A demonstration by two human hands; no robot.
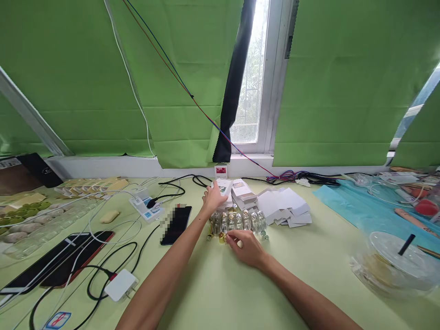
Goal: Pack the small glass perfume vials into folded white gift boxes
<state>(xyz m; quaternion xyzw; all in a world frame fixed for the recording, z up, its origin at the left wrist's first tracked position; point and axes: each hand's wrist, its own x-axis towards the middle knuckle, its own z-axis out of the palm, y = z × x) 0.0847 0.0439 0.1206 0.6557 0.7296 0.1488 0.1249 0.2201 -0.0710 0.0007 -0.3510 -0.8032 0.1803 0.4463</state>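
Observation:
My left hand (213,198) reaches to the stack of printed white cards (225,187) behind the bottles, its fingers closed on the top card. A row of small clear glass bottles (239,222) lies between my hands. My right hand (245,246) is at the front of that row, thumb and fingers pinched beside a small gold cap (222,237); whatever is between the fingertips is too small to make out. More printed cards (243,190) sit just right of my left hand, and blank white cards (285,206) are spread farther right.
Left of my arms are a phone (176,224), a power strip (147,207), a white charger (121,285), tangled cables and two dark tablets or phones. A lidded plastic cup (395,256) stands at the right, before a blue plastic sheet (357,206). Cables run along the wall.

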